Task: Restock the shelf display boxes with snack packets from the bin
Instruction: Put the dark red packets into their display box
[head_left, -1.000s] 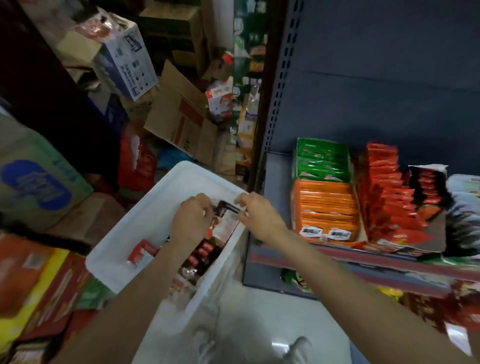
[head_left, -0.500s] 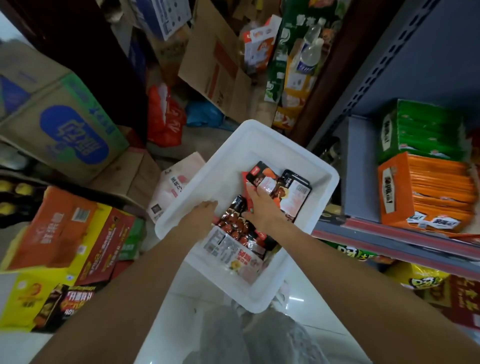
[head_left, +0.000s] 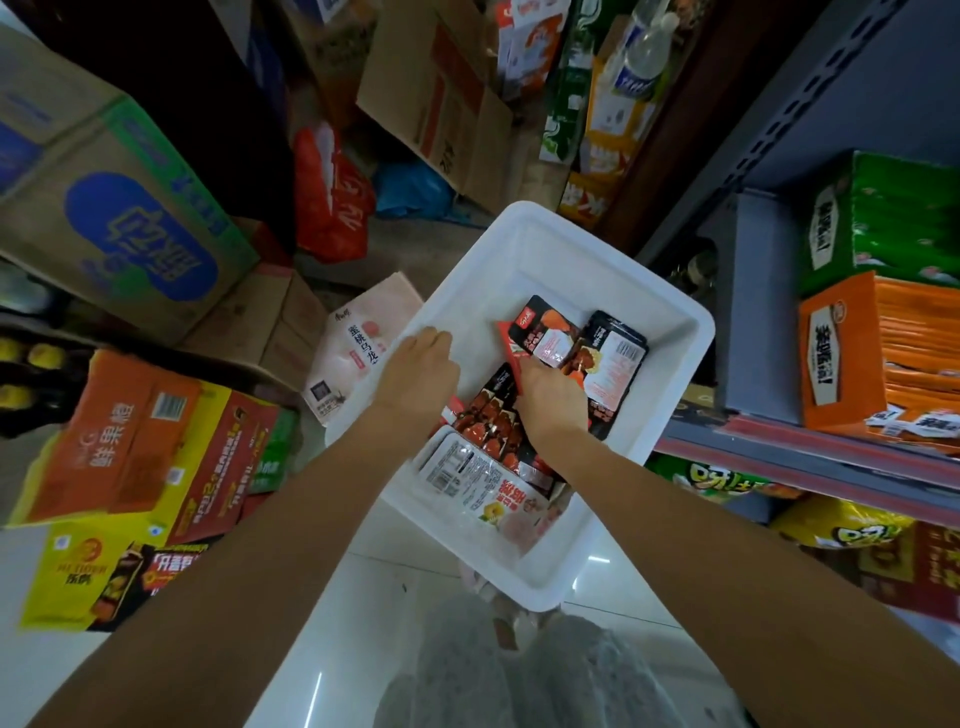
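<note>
Since the earlier frame the left hand (head_left: 415, 364) has slid up along the bin's left wall toward the rim, and the right hand (head_left: 550, 395) has pushed further in among the packets, toward the far end of the pile.

The white rectangular plastic bin (head_left: 524, 249) sits tilted in front of the person, just beside the grey metal shelf (head_left: 753, 312). The left hand rests on the bin's left wall near the rim, its fingers (head_left: 434, 335) loosely bent against the plastic and gripping nothing that can be seen. The right hand lies inside the bin on top of the packets; its fingers are curled down at the edge of a red snack packet (head_left: 511, 348), but whether they pinch it cannot be told, since the fingertips are hidden under the hand.

The snack packets lie loose in the bin: a black-and-orange packet (head_left: 545, 330) and a black packet with a white label (head_left: 615, 358) at the far end, dark red packets (head_left: 488, 415) under the right wrist, and a pale packet with a barcode (head_left: 467, 467) nearest the person.

On the shelf to the right stand an orange cardboard display box (head_left: 841, 353) and, behind it, a green cardboard display box (head_left: 883, 223), both packed with flat packets. Brown and coloured cartons (head_left: 104, 208) are piled on the floor to the left.
</note>
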